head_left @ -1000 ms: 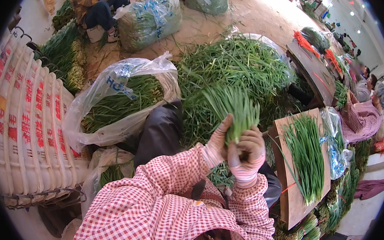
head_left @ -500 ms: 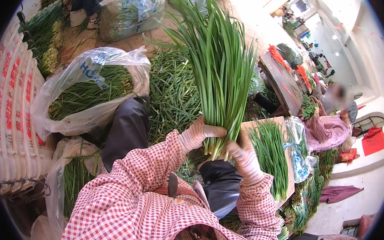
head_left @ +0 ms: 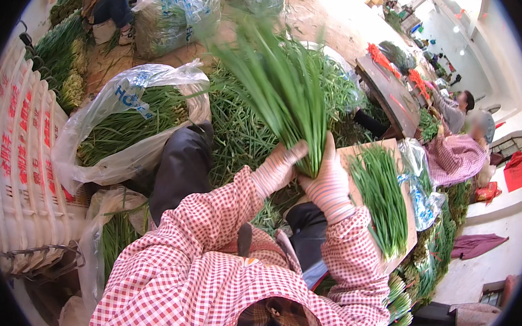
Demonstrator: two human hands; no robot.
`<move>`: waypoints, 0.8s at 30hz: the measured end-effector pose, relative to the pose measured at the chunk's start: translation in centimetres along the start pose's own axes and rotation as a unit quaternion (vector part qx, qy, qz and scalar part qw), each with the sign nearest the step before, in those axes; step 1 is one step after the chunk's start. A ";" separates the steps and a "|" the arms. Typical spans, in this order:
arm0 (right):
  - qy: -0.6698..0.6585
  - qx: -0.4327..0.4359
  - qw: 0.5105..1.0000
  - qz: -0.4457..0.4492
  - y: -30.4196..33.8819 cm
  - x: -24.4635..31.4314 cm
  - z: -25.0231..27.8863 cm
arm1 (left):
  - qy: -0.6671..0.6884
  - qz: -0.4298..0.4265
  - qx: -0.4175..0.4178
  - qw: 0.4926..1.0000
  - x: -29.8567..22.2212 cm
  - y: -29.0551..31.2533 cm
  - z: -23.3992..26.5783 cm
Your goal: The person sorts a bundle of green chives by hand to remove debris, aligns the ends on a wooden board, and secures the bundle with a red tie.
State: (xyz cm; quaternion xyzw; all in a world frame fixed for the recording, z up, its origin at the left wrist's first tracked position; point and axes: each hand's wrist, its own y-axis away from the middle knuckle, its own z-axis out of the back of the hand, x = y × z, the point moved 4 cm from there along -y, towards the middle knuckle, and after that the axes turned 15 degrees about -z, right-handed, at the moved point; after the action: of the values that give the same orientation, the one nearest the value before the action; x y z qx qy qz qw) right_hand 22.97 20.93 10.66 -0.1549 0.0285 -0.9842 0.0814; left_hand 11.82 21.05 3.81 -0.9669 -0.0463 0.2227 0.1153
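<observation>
A thick bunch of garlic chives (head_left: pixel 283 89) rises in front of me between my two striped gloves, its leaf tips blurred and fanned toward the far left. My left hand (head_left: pixel 277 169) is closed round the lower stalks from the left side. From the right, my right hand (head_left: pixel 328 182) grips the same stalks, with its thumb pointing up along them. The stalk ends are hidden behind my fingers. Beside my right hand, more chives (head_left: pixel 381 200) lie in a neat layer on a board (head_left: pixel 409 229).
Loose green leaves (head_left: pixel 240 117) cover the ground ahead. An open plastic bag (head_left: pixel 73 160) of chives stands left, beside a white crate (head_left: pixel 27 166). Bundled chives (head_left: pixel 398 312) lie low on the right. A person in a checked sleeve (head_left: pixel 452 157) sits near a table (head_left: pixel 390 99).
My hands and the bunch have shifted upward, away from my body. The leaves now lean left and blur with motion. My right hand has moved higher round the stalk ends.
</observation>
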 end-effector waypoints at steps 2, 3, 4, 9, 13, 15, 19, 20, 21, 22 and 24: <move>0.099 0.036 0.994 0.012 0.7 1.3 0.7 | 0.038 -0.037 -0.008 0.999 -0.7 0.0 1.3; 0.126 0.044 0.991 0.032 1.3 1.7 0.5 | 0.078 -0.036 -0.012 0.996 -1.0 0.0 1.5; 0.170 0.057 0.983 0.032 2.3 2.3 -0.1 | 0.071 -0.041 -0.033 0.996 -0.6 0.1 2.8; 0.114 0.057 0.988 0.088 4.3 3.6 -2.0 | 0.157 -0.056 -0.027 0.986 -1.2 0.6 4.5; 0.004 0.124 0.989 0.086 4.7 4.6 -0.1 | 0.126 -0.049 -0.028 0.990 -2.2 1.3 4.5; -0.104 0.075 0.982 0.139 4.5 3.8 1.0 | 0.128 -0.053 -0.046 0.989 -2.0 1.0 4.8; -0.295 0.197 0.933 -0.061 2.9 1.6 -1.0 | 0.147 -0.018 -0.006 0.989 -0.9 0.2 4.7; -0.237 0.213 0.944 -0.081 2.8 1.4 -1.8 | 0.155 -0.029 -0.024 0.987 -0.4 0.2 4.5; -0.175 0.229 0.952 -0.099 2.8 1.3 -2.3 | 0.174 -0.032 -0.045 0.983 0.2 0.2 4.2; -0.192 0.227 0.949 -0.103 2.7 -0.2 -3.7 | 0.189 -0.022 -0.050 0.981 0.4 0.3 4.0; -0.415 0.297 0.839 -0.188 2.5 -1.0 -5.2 | 0.215 0.002 -0.052 0.975 0.5 0.7 3.6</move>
State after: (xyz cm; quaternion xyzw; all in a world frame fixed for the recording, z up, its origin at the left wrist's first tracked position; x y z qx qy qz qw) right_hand 22.66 18.81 5.23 -0.5199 -0.3312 -0.7852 -0.0585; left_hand 10.68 21.17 0.29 -0.9969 -0.0298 0.0071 0.0720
